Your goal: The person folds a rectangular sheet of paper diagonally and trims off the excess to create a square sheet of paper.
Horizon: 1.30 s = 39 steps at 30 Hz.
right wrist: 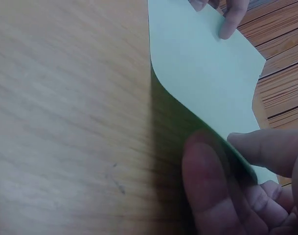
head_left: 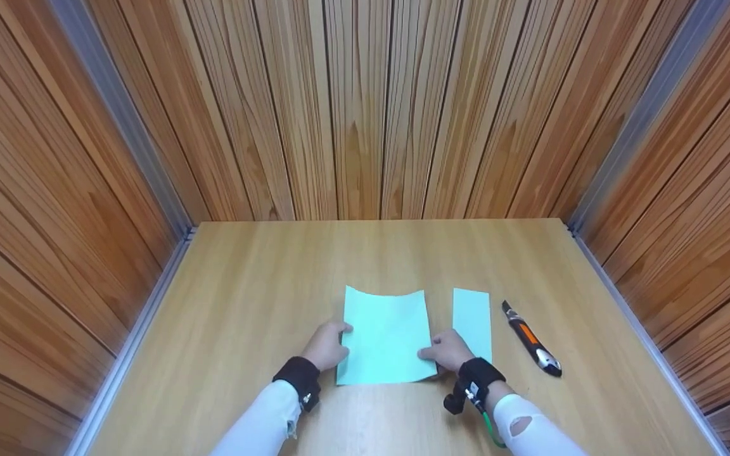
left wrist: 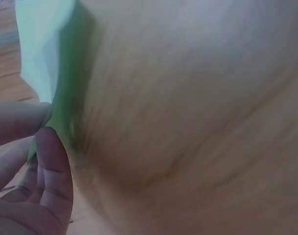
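Note:
A large sheet of light green paper (head_left: 385,335) is held between both hands, its far edge bowed and its sides raised off the wooden table. My left hand (head_left: 327,346) pinches the left edge of the sheet. In the left wrist view, thumb and fingers (left wrist: 53,166) meet on the paper (left wrist: 37,44). My right hand (head_left: 448,350) pinches the right edge near its lower corner. The right wrist view has one finger (right wrist: 266,149) over the paper (right wrist: 202,58) and another digit below it. A narrow strip of the same paper (head_left: 473,316) lies just beyond the right hand, partly covered by it.
A black and orange utility knife (head_left: 531,339) lies to the right of the strip. The wooden tabletop (head_left: 244,272) ends at wood-plank walls (head_left: 365,114) at the back and sides, with metal rails along its left and right edges.

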Tool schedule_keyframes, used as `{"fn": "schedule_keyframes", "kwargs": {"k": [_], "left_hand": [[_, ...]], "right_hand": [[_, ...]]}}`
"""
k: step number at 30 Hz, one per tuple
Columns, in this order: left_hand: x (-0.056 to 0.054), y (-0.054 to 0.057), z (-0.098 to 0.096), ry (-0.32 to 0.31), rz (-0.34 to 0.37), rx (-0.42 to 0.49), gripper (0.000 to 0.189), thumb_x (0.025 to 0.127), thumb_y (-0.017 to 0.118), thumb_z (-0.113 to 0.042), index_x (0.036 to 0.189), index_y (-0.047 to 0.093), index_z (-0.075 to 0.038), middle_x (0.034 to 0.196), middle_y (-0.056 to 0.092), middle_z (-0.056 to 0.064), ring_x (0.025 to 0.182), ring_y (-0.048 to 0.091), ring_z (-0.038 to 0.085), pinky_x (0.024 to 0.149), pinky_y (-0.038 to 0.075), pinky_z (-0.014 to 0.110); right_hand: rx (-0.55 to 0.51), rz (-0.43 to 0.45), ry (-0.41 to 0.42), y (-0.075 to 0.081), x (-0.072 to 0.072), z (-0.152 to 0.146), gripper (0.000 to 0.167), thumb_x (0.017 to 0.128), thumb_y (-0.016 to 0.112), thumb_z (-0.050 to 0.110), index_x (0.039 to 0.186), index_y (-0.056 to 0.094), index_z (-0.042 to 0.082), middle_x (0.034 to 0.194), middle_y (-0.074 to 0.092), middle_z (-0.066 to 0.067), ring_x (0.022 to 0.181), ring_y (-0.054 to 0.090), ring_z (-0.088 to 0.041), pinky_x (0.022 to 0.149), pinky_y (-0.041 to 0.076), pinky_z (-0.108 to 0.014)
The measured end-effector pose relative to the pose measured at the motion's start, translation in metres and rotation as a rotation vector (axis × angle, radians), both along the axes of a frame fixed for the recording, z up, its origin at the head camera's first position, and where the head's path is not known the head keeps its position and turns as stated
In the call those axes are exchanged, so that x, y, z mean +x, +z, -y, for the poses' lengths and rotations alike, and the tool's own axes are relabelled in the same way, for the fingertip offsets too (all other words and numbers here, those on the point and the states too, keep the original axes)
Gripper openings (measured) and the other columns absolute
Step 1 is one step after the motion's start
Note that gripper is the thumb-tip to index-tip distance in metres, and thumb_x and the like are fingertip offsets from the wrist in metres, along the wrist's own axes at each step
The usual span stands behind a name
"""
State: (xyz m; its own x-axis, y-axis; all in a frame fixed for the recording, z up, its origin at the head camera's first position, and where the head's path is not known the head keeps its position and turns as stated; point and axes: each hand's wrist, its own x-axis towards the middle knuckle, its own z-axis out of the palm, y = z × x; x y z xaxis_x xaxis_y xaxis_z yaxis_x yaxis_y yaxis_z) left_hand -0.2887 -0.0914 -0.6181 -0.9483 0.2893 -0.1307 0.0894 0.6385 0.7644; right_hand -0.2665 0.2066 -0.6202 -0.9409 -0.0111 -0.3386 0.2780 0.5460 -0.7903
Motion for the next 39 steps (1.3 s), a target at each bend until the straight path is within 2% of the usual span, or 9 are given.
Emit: {"fn": "schedule_keyframes", "kwargs": {"k": [2, 8, 11, 14, 17, 21, 25, 30, 39], "left_hand": [[0.002, 0.000, -0.003, -0.004, -0.014, -0.039, 0.046, 0.091, 0.064, 0.012, 0.137, 0.067, 0.009, 0.147, 0.060, 0.030, 0.145, 0.054, 0.048, 0.123, 0.043, 0.061], [0.005, 0.002, -0.011, 0.037, 0.000, -0.124, 0.048, 0.093, 0.068, 0.008, 0.141, 0.068, 0.003, 0.150, 0.056, 0.025, 0.134, 0.059, 0.039, 0.119, 0.049, 0.056], [0.005, 0.004, -0.016, 0.064, -0.017, -0.160, 0.051, 0.091, 0.071, 0.009, 0.142, 0.068, -0.002, 0.153, 0.050, 0.022, 0.125, 0.060, 0.035, 0.108, 0.056, 0.050], [0.006, 0.006, -0.023, 0.077, -0.052, -0.177, 0.053, 0.090, 0.071, 0.009, 0.141, 0.067, -0.004, 0.151, 0.044, 0.019, 0.114, 0.056, 0.030, 0.090, 0.057, 0.041], [0.008, 0.008, -0.030, 0.018, -0.140, -0.204, 0.046, 0.095, 0.069, 0.005, 0.140, 0.069, -0.004, 0.146, 0.050, 0.017, 0.111, 0.056, 0.028, 0.084, 0.055, 0.038], [0.014, 0.011, -0.040, -0.168, -0.320, -0.325, 0.036, 0.105, 0.063, -0.008, 0.139, 0.071, -0.004, 0.140, 0.066, 0.017, 0.122, 0.065, 0.035, 0.100, 0.059, 0.046], [0.022, 0.013, -0.050, -0.282, -0.385, -0.453, 0.038, 0.108, 0.059, -0.017, 0.143, 0.070, -0.005, 0.141, 0.072, 0.014, 0.127, 0.068, 0.036, 0.104, 0.059, 0.051], [0.028, 0.009, -0.055, -0.294, -0.383, -0.528, 0.040, 0.108, 0.062, -0.022, 0.143, 0.068, -0.005, 0.140, 0.073, 0.012, 0.124, 0.070, 0.035, 0.099, 0.062, 0.051], [0.025, 0.002, -0.057, -0.306, -0.430, -0.610, 0.040, 0.107, 0.062, -0.024, 0.143, 0.069, -0.007, 0.135, 0.074, 0.010, 0.119, 0.070, 0.031, 0.093, 0.064, 0.047]], "right_hand": [[0.010, 0.005, -0.004, -0.001, 0.001, 0.001, 0.042, 0.092, 0.078, 0.010, 0.059, 0.053, 0.015, 0.051, 0.048, 0.004, 0.047, 0.049, -0.012, 0.050, 0.037, -0.024], [0.009, 0.012, -0.013, 0.000, 0.002, 0.002, 0.031, 0.090, 0.077, 0.008, 0.063, 0.061, 0.011, 0.051, 0.055, 0.002, 0.044, 0.053, -0.012, 0.046, 0.042, -0.023], [0.005, 0.017, -0.019, 0.002, 0.003, 0.002, 0.030, 0.090, 0.077, 0.008, 0.064, 0.062, 0.010, 0.051, 0.055, 0.002, 0.044, 0.053, -0.012, 0.046, 0.041, -0.023], [0.001, 0.024, -0.022, 0.003, 0.004, 0.003, 0.034, 0.090, 0.077, 0.008, 0.061, 0.059, 0.012, 0.050, 0.051, 0.003, 0.043, 0.051, -0.011, 0.046, 0.038, -0.023], [-0.006, 0.023, -0.025, 0.003, 0.006, 0.003, 0.039, 0.091, 0.076, 0.007, 0.059, 0.054, 0.015, 0.049, 0.049, 0.005, 0.043, 0.049, -0.011, 0.046, 0.038, -0.023], [-0.015, 0.013, -0.032, 0.003, 0.007, 0.004, 0.043, 0.091, 0.075, 0.005, 0.058, 0.050, 0.016, 0.050, 0.047, 0.005, 0.043, 0.050, -0.011, 0.046, 0.041, -0.023], [-0.014, 0.031, -0.049, 0.002, 0.006, 0.006, 0.039, 0.092, 0.075, 0.007, 0.060, 0.054, 0.015, 0.052, 0.049, 0.004, 0.044, 0.053, -0.013, 0.047, 0.045, -0.023], [-0.017, 0.039, -0.064, 0.001, 0.006, 0.007, 0.037, 0.091, 0.075, 0.007, 0.060, 0.057, 0.013, 0.052, 0.051, 0.003, 0.045, 0.057, -0.014, 0.047, 0.047, -0.023], [0.013, 0.006, -0.045, 0.000, 0.006, 0.004, 0.042, 0.088, 0.074, 0.005, 0.058, 0.048, 0.017, 0.052, 0.045, 0.005, 0.044, 0.054, -0.013, 0.046, 0.048, -0.023]]}}
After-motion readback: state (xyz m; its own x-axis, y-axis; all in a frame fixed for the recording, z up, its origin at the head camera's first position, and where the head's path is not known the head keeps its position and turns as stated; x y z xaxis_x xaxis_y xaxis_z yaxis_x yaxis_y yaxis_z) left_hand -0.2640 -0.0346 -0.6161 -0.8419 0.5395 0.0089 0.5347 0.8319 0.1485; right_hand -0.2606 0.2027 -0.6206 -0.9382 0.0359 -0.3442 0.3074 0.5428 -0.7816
